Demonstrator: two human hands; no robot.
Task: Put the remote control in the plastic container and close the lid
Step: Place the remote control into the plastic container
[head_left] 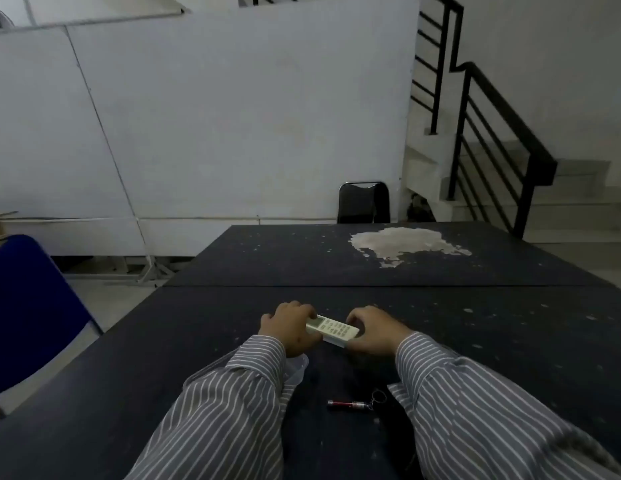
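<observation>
A white remote control [332,330] with a small screen and several buttons lies on the dark table [475,341], its long axis running from upper left to lower right. My left hand [288,325] grips its screen end and my right hand [373,332] grips its other end. A clear plastic container [297,370] sits just below my left wrist, mostly hidden under my striped left sleeve; only a translucent edge shows. I cannot tell whether its lid is on.
A small red and black flashlight with a key ring [352,404] lies on the table between my forearms. A blue chair [28,306] stands at the left, a black chair [364,202] behind the table, and stairs with a black railing [503,140] at the right.
</observation>
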